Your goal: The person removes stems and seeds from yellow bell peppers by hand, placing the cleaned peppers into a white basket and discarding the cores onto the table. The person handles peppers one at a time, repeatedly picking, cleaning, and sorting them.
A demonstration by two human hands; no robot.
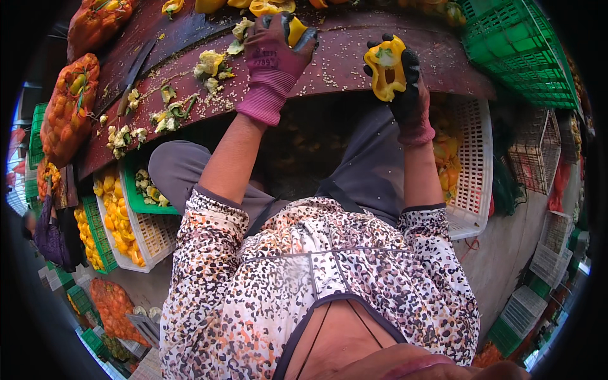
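Note:
Over the dark red tabletop [349,57], my left hand [273,59], in a purple-pink knit glove with dark coated fingers, grips a yellow bell pepper piece [297,32] between thumb and fingers. The hand covers most of that piece. At the table's near edge my right hand [414,90], gloved alike, holds a halved yellow bell pepper [398,84], its green core end and hollow inside facing up. Pepper cores [209,64] and scattered pale seeds lie left of my left hand. A knife [137,69] with a wooden handle rests farther left.
Yellow peppers [270,6] lie at the far side. Orange mesh sacks [71,111] stand left. A green crate [510,52] is at right. White crates with peppers stand beside my right leg [470,156] and at left [154,232], near a green tub [130,187]. Another person [53,232] is far left.

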